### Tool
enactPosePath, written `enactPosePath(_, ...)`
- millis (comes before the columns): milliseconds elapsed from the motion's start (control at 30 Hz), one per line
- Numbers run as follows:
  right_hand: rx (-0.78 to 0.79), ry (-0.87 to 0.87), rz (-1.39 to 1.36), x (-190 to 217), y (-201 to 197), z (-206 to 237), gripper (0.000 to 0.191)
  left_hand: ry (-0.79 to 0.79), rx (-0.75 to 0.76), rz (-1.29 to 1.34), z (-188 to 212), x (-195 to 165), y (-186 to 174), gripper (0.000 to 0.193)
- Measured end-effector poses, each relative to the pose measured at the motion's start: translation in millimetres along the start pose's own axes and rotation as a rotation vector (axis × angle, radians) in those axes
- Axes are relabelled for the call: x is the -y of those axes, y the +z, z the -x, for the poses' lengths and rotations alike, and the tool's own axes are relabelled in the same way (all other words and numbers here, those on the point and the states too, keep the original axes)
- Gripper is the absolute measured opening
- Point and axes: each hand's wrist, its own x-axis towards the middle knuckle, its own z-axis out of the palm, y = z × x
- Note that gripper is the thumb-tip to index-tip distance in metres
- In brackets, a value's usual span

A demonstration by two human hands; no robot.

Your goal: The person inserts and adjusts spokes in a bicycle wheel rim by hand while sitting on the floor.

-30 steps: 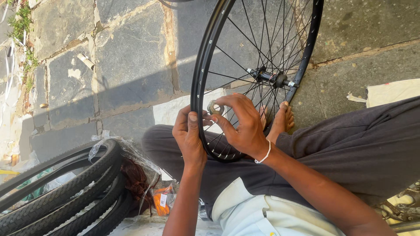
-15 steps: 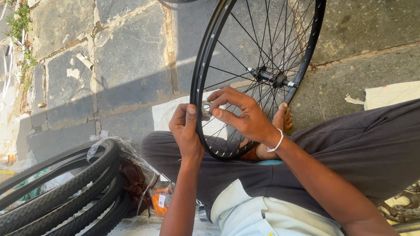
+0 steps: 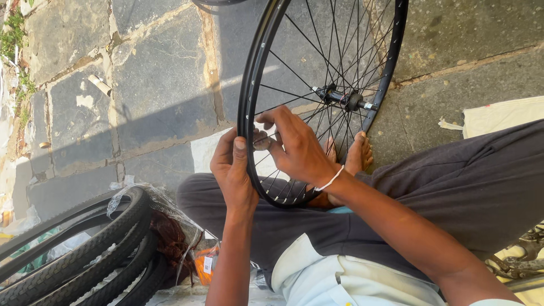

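Fingertips (image 3: 266,139) hide small part at wheel rim (image 3: 247,85), cut off above

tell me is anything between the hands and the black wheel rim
Nothing visible is. The left hand already grips the black wheel rim from outside, thumb along it. The right hand reaches in among the spokes, its fingertips at the rim's inner side next to that thumb.
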Motion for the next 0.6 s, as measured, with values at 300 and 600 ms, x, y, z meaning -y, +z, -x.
enactPosePath(300, 0.063, -0.143, -0.308, -15, -13, -8, 0.025, -0.004, 0.022, -0.017, -10, 0, -2, 0.034)
enactPosePath(600, -0.136, -0.413, 0.22, -3, 3, -1, 0.047, 0.026, 0.08, -0.053, -12, -10, 7, 0.038)
